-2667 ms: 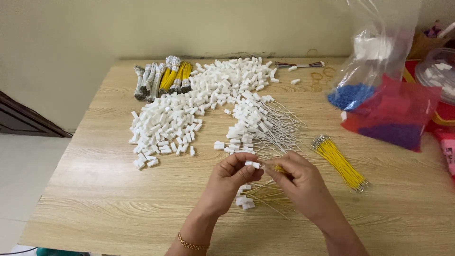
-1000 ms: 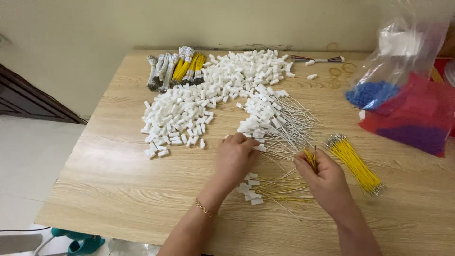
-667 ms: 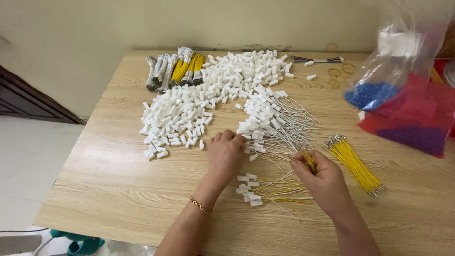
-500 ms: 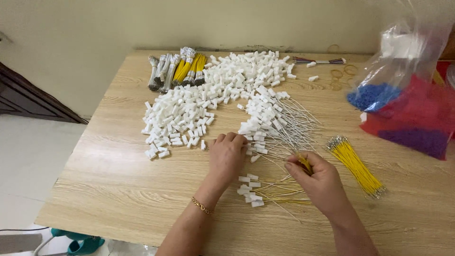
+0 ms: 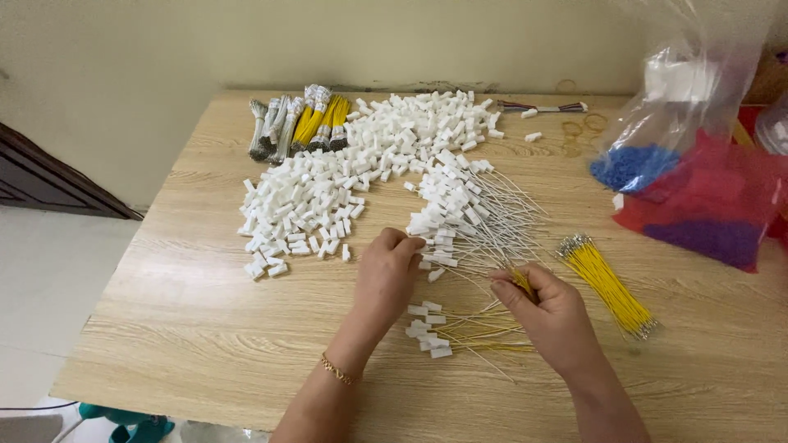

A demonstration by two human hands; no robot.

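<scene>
plastic bag (image 5: 698,164) cut off at right edge, left fingertips (image 5: 410,246) hidden

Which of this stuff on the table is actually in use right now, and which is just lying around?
In use:
left hand at the wired plugs
right hand pinching a yellow wire
finished pieces
loose plugs
yellow wires

Lying about:
plastic bags
rubber bands
far bundles

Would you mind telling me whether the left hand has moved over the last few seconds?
Yes. The left hand has left the right hand and gone away from the person, to the near edge of the pile of wired white connectors.
</scene>
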